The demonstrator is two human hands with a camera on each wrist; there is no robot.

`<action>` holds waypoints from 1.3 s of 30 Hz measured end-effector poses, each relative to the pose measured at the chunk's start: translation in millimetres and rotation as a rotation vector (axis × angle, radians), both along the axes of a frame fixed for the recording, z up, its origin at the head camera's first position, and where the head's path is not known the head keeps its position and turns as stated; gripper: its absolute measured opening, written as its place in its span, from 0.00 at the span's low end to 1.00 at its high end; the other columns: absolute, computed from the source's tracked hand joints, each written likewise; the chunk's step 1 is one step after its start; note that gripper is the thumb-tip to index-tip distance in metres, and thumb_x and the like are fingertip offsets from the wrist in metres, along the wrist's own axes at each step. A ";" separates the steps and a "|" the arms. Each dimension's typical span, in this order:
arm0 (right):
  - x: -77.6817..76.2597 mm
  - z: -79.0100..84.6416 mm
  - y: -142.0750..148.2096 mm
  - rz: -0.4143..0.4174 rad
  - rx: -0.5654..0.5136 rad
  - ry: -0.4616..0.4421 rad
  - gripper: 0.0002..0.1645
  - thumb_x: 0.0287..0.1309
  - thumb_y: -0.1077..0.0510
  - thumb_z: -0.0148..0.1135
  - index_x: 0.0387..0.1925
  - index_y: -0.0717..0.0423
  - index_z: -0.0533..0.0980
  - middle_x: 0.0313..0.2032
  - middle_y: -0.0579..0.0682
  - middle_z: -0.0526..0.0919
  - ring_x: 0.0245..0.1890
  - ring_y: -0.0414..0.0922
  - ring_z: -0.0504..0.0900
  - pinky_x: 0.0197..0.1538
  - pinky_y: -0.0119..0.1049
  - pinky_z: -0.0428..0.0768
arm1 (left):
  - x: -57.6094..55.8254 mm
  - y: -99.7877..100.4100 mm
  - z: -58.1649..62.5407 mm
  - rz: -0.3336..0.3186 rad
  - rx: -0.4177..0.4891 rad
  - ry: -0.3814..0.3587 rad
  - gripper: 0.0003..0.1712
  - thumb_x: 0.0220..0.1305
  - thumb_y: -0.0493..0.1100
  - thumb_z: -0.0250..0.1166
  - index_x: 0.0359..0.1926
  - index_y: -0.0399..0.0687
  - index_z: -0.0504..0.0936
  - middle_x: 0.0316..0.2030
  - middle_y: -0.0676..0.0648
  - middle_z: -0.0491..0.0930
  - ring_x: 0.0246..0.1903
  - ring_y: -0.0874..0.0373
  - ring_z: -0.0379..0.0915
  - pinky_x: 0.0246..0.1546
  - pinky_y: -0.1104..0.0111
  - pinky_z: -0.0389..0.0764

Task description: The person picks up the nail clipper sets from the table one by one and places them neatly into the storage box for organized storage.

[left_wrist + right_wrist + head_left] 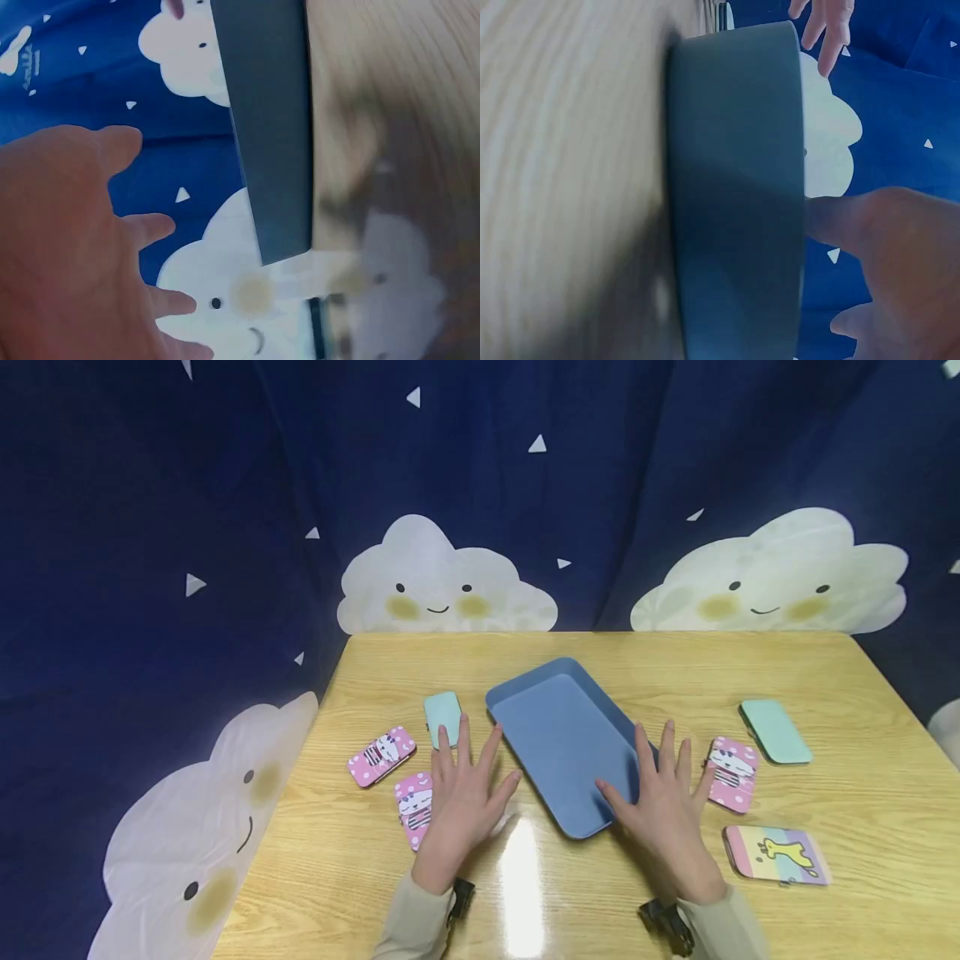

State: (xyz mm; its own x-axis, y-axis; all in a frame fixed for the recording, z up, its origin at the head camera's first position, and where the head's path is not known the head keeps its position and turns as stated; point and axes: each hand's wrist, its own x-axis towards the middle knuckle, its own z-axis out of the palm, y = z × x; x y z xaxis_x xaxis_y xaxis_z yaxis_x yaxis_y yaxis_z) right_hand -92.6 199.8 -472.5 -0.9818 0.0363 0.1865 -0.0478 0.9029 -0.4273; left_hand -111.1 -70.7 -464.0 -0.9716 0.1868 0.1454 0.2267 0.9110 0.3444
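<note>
a blue tray [562, 743] lies slantwise on the wooden table [315, 877], its flat floor in view. the left hand [462, 797], fingers spread apart, is just left of it, near a mint case [442, 712] and two pink cases [381, 757]. the right hand [663, 814], fingers also apart, is over its near right rim; contact i cannot tell. a giraffe case [776, 855] lies farther right.

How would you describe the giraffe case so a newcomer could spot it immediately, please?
From the blue tray on the table, look right, past the right hand. The giraffe case lies there, lowest in the head view. Its yellow giraffe on pastel stripes distinguishes it from the pink case and mint case.
</note>
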 end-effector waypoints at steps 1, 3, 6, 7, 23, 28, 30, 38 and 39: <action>-0.2 -1.6 0.2 -0.003 -0.001 -0.005 0.61 0.56 0.32 0.64 0.79 0.52 0.44 0.76 0.67 0.33 0.73 0.72 0.35 0.62 0.78 0.31 | -1.0 0.3 -0.8 -0.009 0.012 -0.008 0.40 0.70 0.69 0.46 0.78 0.65 0.51 0.77 0.35 0.36 0.73 0.28 0.29 0.68 0.36 0.45; -0.3 -5.3 0.5 -0.007 -0.003 -0.017 0.62 0.55 0.32 0.64 0.79 0.53 0.43 0.75 0.69 0.33 0.72 0.74 0.37 0.62 0.78 0.32 | -3.1 1.1 -3.7 -0.029 0.049 -0.027 0.41 0.71 0.69 0.46 0.78 0.64 0.51 0.77 0.34 0.36 0.73 0.27 0.29 0.68 0.36 0.46; 0.2 -9.9 0.5 -0.002 -0.023 -0.036 0.65 0.55 0.35 0.66 0.78 0.58 0.41 0.74 0.72 0.33 0.71 0.76 0.39 0.62 0.79 0.37 | -5.4 2.7 -9.0 -0.060 0.098 -0.066 0.42 0.71 0.68 0.47 0.79 0.61 0.49 0.77 0.34 0.35 0.73 0.27 0.29 0.69 0.37 0.44; 0.4 -11.8 0.6 0.006 -0.036 -0.039 0.66 0.55 0.36 0.67 0.78 0.60 0.40 0.74 0.74 0.32 0.71 0.76 0.39 0.62 0.79 0.40 | -6.1 3.3 -11.3 -0.069 0.106 -0.078 0.42 0.71 0.68 0.47 0.79 0.61 0.48 0.77 0.34 0.35 0.73 0.27 0.28 0.69 0.37 0.44; 2.1 -22.6 -2.0 0.016 -0.259 -0.004 0.64 0.55 0.54 0.69 0.75 0.71 0.36 0.71 0.75 0.18 0.69 0.75 0.22 0.68 0.71 0.34 | -20.2 5.9 -22.4 -0.177 0.306 -0.241 0.50 0.72 0.62 0.50 0.78 0.41 0.37 0.76 0.33 0.26 0.74 0.33 0.25 0.71 0.44 0.44; 1.9 -23.0 -2.2 -0.004 -0.283 -0.017 0.65 0.55 0.56 0.69 0.74 0.73 0.33 0.70 0.73 0.15 0.69 0.72 0.17 0.68 0.68 0.31 | -32.5 5.8 -28.1 -0.202 0.443 -0.311 0.52 0.74 0.57 0.50 0.75 0.31 0.28 0.75 0.31 0.23 0.75 0.39 0.22 0.73 0.53 0.40; 2.0 -23.2 -2.6 -0.013 -0.295 -0.041 0.65 0.55 0.56 0.68 0.74 0.73 0.31 0.69 0.72 0.12 0.69 0.70 0.15 0.68 0.67 0.29 | -35.7 6.3 -30.0 -0.201 0.487 -0.332 0.51 0.75 0.55 0.49 0.74 0.30 0.27 0.75 0.31 0.22 0.75 0.40 0.21 0.73 0.55 0.38; 2.2 -26.2 -2.6 -0.021 -0.310 -0.040 0.66 0.52 0.59 0.67 0.72 0.76 0.30 0.68 0.74 0.13 0.68 0.70 0.14 0.69 0.65 0.26 | -37.9 13.5 -37.9 -0.186 0.604 -0.315 0.50 0.74 0.49 0.53 0.75 0.32 0.29 0.76 0.33 0.26 0.76 0.42 0.24 0.73 0.54 0.37; 2.2 -26.5 -2.5 -0.022 -0.313 -0.043 0.66 0.51 0.60 0.67 0.72 0.77 0.30 0.68 0.74 0.13 0.68 0.70 0.14 0.69 0.64 0.25 | -37.0 14.6 -38.4 -0.183 0.610 -0.316 0.50 0.74 0.49 0.53 0.75 0.33 0.29 0.76 0.34 0.26 0.76 0.42 0.24 0.73 0.54 0.37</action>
State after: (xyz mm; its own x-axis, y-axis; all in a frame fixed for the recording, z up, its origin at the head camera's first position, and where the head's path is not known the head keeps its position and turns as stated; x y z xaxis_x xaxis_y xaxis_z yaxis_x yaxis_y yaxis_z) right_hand -90.3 197.3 -499.1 -0.9868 0.1067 0.1215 -0.0058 0.7276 -0.6860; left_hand -148.1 -56.2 -502.4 -0.9452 0.3264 -0.0076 0.1629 0.4916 0.8555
